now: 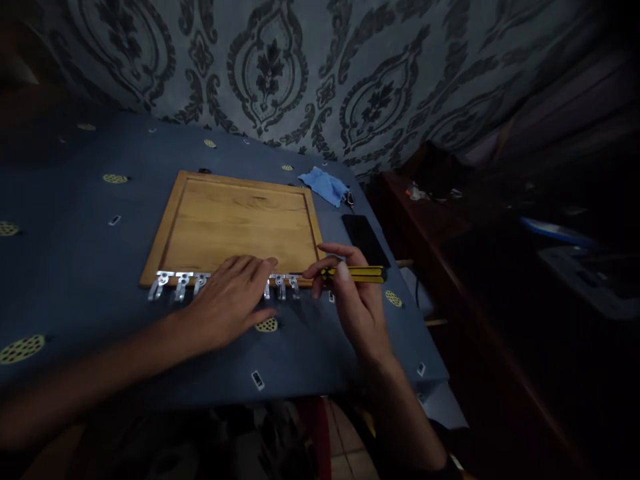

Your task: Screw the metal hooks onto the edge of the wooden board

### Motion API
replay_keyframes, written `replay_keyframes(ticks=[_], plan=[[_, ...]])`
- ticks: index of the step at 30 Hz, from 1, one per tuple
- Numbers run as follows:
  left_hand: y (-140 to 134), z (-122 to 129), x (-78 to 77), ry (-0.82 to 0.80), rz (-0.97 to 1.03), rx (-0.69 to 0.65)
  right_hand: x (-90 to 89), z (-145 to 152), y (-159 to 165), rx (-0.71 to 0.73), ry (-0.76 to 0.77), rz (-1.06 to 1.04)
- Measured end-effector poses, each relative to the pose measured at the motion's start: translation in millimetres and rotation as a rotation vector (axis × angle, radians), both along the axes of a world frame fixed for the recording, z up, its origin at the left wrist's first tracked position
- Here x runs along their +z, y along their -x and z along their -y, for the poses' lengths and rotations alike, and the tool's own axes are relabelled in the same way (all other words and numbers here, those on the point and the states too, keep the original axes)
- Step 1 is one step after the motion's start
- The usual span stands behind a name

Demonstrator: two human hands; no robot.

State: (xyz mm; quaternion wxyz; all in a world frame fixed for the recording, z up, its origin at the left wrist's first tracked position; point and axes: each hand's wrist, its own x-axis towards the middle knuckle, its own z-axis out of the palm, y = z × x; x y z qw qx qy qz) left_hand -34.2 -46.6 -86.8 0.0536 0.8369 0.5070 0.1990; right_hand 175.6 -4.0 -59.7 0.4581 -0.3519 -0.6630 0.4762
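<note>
A framed wooden panel (240, 220) lies flat on the table, and several metal hooks (183, 283) line its near edge. My left hand (235, 297) rests across the middle of that edge with its fingers stretched out, covering part of the hook row. In my right hand (357, 300) is a screwdriver (367, 273) with a yellow and black handle, held nearly level. Its shaft points left toward the rightmost hook (294, 285). Whether the tip touches a screw there is too small to tell.
Beyond the panel's right corner lies a blue cloth (324, 185) with a small dark metal item (349, 199) beside it. A black phone (364, 237) sits near the table's right edge. The table wears a blue patterned cover (75, 267), and a patterned wall (310, 67) rises behind it.
</note>
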Motion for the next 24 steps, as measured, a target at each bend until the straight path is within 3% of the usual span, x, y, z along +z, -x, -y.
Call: replay_keyframes(ticks=[3,9,15,24], plan=[[0,1,-1.1,-0.037,-0.006,0.004,-8.5,-5,4,-0.009,-0.013,-0.087],[1,1,0.4,-0.158,-0.018,0.005,-20.5,-9,9,-0.122,-0.068,-0.065],[1,7,-2.3,-0.414,-0.004,-0.112,-25.0,-14,13,-0.084,-0.077,-0.102],[7,1,-3.2,-0.298,-0.04,0.009,-6.7,-12,9,-0.015,0.012,-0.057]])
